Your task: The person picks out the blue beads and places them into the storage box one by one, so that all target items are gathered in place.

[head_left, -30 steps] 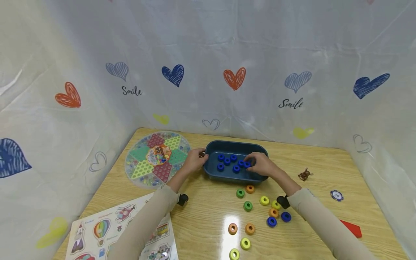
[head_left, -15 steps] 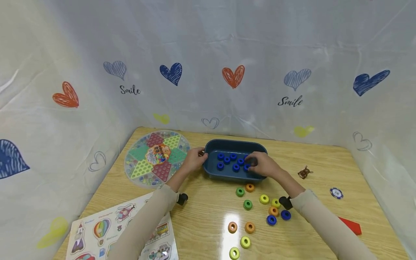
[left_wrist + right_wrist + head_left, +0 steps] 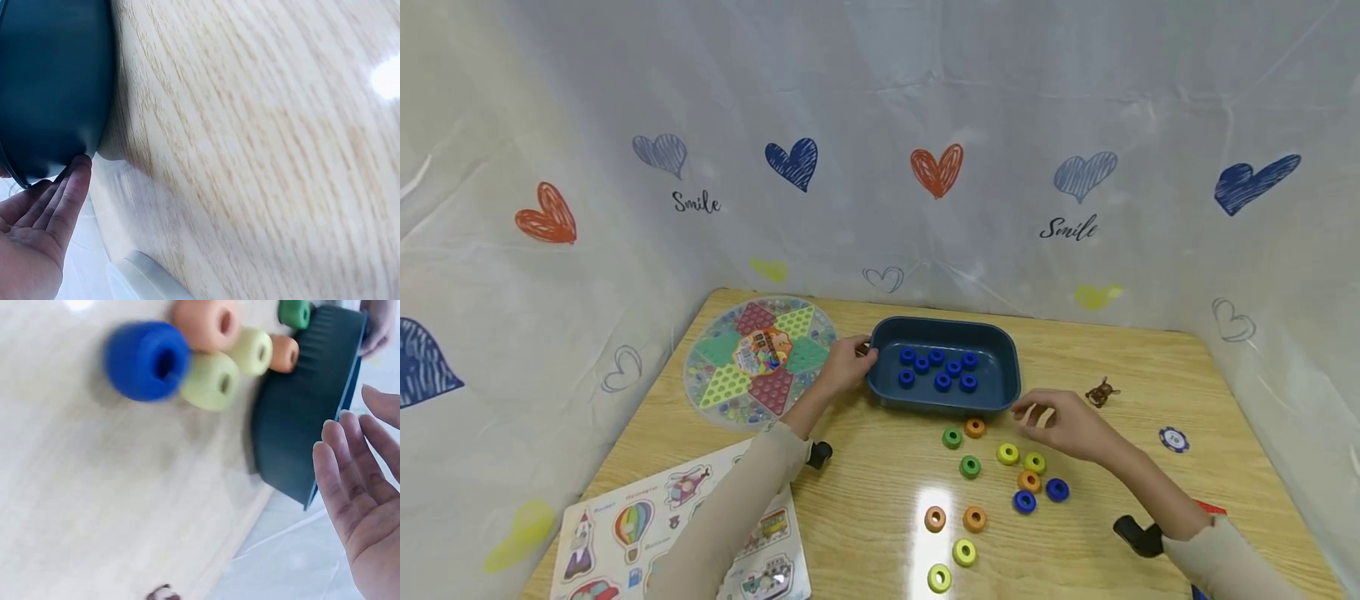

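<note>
A dark teal plastic basin (image 3: 891, 403) stands on the table with several blue beads (image 3: 953, 368) lying inside it. At its left end my left hand (image 3: 848, 364) holds the rim, thumb on top; in the left wrist view the fingers (image 3: 74, 200) lie against the outer wall. My right hand (image 3: 1066, 423) hovers by the basin's front right corner, holding nothing. The right wrist view shows its fingers (image 3: 337, 469) loosely extended, overlapping the basin's rim there. Before the basin lie loose beads: green (image 3: 970, 466), orange (image 3: 974, 518), yellow (image 3: 964, 552) and two blue ones (image 3: 1024, 501).
A round Chinese checkers board (image 3: 805, 354) lies left of the basin, with a picture puzzle board (image 3: 658, 483) at the front left. On the right are a small brown animal figure (image 3: 1101, 392), a poker chip (image 3: 1173, 439) and a red piece (image 3: 1212, 507) partly behind the right arm.
My right hand has left the inside of the basin and moved right and toward me, its fingers loosened. The blue beads by it now lie in full view. The left hand stays at the rim.
</note>
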`<state>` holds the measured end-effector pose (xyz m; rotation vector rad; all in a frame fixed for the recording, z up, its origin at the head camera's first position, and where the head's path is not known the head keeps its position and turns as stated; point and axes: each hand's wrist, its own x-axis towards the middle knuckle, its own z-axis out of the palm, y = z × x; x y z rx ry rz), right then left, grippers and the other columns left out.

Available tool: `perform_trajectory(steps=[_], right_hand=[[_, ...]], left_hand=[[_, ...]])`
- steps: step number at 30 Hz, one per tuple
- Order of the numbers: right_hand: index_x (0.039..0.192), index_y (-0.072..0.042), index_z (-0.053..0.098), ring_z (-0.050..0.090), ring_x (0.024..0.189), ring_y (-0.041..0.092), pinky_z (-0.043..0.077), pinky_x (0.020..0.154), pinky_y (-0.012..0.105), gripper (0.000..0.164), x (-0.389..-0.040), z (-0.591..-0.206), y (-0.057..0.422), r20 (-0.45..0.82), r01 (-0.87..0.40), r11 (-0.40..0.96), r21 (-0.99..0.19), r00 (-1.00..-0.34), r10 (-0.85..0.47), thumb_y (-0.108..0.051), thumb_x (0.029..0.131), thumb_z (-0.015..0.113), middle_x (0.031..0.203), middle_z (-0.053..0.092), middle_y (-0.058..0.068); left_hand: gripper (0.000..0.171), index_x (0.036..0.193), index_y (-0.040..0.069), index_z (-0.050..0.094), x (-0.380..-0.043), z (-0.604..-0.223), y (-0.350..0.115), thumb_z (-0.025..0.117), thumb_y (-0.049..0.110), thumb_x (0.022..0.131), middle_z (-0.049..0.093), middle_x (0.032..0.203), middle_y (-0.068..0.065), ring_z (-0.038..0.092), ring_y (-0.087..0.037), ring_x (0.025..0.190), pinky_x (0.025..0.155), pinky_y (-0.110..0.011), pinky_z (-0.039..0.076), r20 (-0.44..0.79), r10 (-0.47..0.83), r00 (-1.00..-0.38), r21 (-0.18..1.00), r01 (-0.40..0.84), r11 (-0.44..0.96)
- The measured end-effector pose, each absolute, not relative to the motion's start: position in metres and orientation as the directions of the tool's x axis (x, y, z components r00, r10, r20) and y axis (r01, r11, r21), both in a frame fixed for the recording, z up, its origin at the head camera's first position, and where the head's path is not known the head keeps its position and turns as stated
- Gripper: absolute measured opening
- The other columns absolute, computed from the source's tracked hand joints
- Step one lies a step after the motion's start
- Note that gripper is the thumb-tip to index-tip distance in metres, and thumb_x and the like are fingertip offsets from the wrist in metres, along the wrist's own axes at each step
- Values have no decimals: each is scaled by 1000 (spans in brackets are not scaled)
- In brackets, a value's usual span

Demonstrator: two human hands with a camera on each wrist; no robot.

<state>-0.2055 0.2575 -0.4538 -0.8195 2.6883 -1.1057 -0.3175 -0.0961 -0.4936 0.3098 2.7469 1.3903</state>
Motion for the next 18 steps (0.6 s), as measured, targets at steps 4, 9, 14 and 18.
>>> perform_trajectory(steps=[4, 9, 14, 18], right_hand=[[105, -6, 65, 58, 77, 11, 50, 57, 28, 24, -188, -458, 261, 77, -433, 548, -716, -828, -555, -12, 82, 71, 97, 62, 7], [104, -3, 64, 59, 77, 18, 50, 53, 28, 27, -172, -467, 259, 62, -407, 461, -789, -799, -599, -13, 80, 72, 98, 62, 12], [105, -3, 64, 57, 74, 21, 48, 51, 25, 31, -159, -481, 260, -8, -366, 455, -812, -771, -636, -14, 78, 75, 91, 60, 8], [105, -7, 65, 54, 68, 15, 45, 53, 23, 34, -153, -489, 261, -24, -400, 508, -763, -768, -641, -14, 74, 78, 85, 57, -1]], left_hand=[[31, 119, 1, 61, -319, -495, -96, 57, 14, 91, 64, 94, -9, 61, -18, 82, 64, -28, 52, 39, 196, -980, 802, 148, 579], [32, 120, 1, 60, -320, -496, -96, 57, 16, 92, 64, 95, -9, 61, -18, 82, 63, -28, 51, 29, 193, -981, 804, 138, 579], [32, 120, 2, 60, -321, -498, -97, 57, 17, 92, 64, 94, -8, 61, -18, 82, 63, -27, 51, 29, 192, -981, 798, 138, 586], [31, 120, 2, 60, -322, -499, -97, 57, 16, 92, 64, 95, -7, 60, -18, 83, 63, -27, 51, 22, 185, -982, 794, 130, 593]])
